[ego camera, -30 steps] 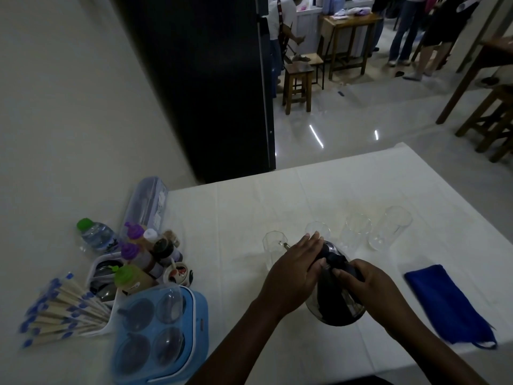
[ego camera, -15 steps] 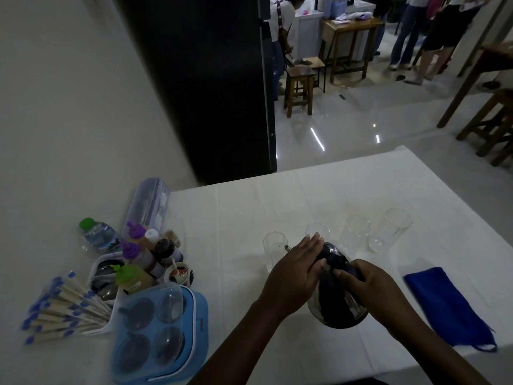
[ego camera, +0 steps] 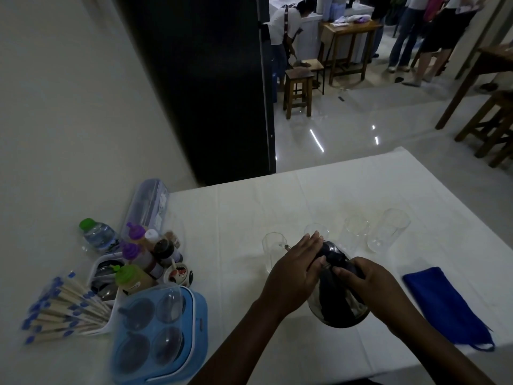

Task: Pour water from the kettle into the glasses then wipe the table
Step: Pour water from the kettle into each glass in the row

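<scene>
A dark, shiny kettle [ego camera: 337, 304] is tilted toward the leftmost glass [ego camera: 270, 248], its spout at the rim. My right hand [ego camera: 369, 287] grips the kettle's handle. My left hand [ego camera: 294, 270] lies flat on the kettle's lid and left side. A row of clear glasses stands behind: a second glass [ego camera: 316, 230] partly hidden by my left hand, a third [ego camera: 356, 227], and the rightmost [ego camera: 388, 230]. A folded blue cloth [ego camera: 447, 304] lies on the white table [ego camera: 249, 207] to the right of the kettle.
At the left stand a water bottle [ego camera: 97, 236], sauce bottles [ego camera: 138, 254], a tray of chopsticks [ego camera: 63, 312], a blue lidded container [ego camera: 161, 332] and a clear box [ego camera: 147, 207]. Wooden stools and standing people fill the room beyond the table's far edge.
Both hands and the kettle stay almost where they were. The view has shifted slightly; the kettle's tilt looks the same.
</scene>
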Demonstrator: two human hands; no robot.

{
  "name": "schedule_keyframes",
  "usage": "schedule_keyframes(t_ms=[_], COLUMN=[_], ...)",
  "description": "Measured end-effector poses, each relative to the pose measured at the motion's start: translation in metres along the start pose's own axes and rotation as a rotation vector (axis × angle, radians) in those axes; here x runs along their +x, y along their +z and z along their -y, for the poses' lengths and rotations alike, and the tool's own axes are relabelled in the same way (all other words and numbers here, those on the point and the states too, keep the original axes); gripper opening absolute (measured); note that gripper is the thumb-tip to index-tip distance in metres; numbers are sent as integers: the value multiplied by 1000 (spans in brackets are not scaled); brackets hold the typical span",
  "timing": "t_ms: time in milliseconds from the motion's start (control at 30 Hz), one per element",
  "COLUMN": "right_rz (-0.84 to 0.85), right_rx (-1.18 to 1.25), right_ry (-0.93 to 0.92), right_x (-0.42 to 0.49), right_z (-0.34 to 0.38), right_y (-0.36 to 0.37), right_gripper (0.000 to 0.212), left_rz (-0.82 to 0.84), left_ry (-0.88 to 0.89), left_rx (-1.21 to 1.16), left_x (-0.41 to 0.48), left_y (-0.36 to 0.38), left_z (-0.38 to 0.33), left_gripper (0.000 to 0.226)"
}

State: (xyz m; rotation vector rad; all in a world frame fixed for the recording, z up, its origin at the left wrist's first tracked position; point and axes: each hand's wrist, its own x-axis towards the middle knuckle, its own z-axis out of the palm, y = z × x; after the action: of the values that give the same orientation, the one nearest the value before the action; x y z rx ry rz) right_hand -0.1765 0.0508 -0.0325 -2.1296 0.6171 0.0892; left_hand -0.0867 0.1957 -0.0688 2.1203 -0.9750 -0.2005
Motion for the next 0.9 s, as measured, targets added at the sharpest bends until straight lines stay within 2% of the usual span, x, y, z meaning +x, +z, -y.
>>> schedule_keyframes(t_ms=[333, 533, 900], right_rz=[9, 10, -4], right_rx=[8, 8, 101], right_ry=[-15, -19, -15], right_x=[-1, 0, -2], right_z=[4, 2, -17], right_y=[0, 1, 11], right_gripper=[21, 18, 20], left_rz=[-7, -11, -24], left_ry=[-5, 2, 88], left_rx=[3, 8, 94], left_x=[0, 0, 0], left_y=[-1, -1, -1], left_z=[0, 2, 2], left_gripper=[58, 46, 44])
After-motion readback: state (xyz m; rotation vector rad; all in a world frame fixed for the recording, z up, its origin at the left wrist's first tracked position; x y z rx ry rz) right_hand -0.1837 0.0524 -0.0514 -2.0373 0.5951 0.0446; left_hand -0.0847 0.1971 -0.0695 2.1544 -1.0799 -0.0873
